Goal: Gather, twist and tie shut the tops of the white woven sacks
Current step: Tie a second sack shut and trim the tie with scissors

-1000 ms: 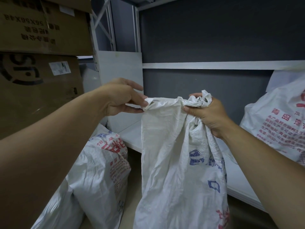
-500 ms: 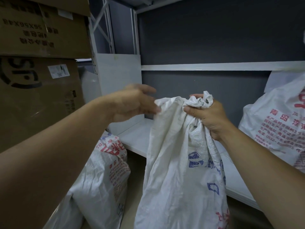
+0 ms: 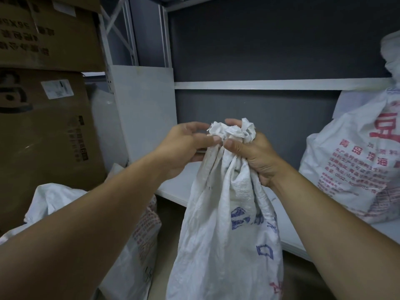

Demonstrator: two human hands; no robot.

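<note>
The right hand [image 3: 255, 156] is gripping the bunched neck of the white woven sack with blue print [image 3: 227, 234], fingers curled tight round it just under the frayed mouth. It is holding the sack up in front of the white shelf board [image 3: 173, 187], with the body hanging down toward the floor. The left hand [image 3: 184, 146] is pinching the left side of the same bunch between thumb and fingertips. The weave is looking soft, crumpled and probably slick, and the body is hanging slack, so it is likely light. The safest hold is low on the neck, below the fraying edge. Room is lying open above and toward the dark back wall. The brown cardboard boxes [image 3: 43, 131] are crowding the left, a red-printed white sack [image 3: 357, 161] is sitting on the shelf at right, and another white sack [image 3: 138, 234] is slumping at lower left.
</note>
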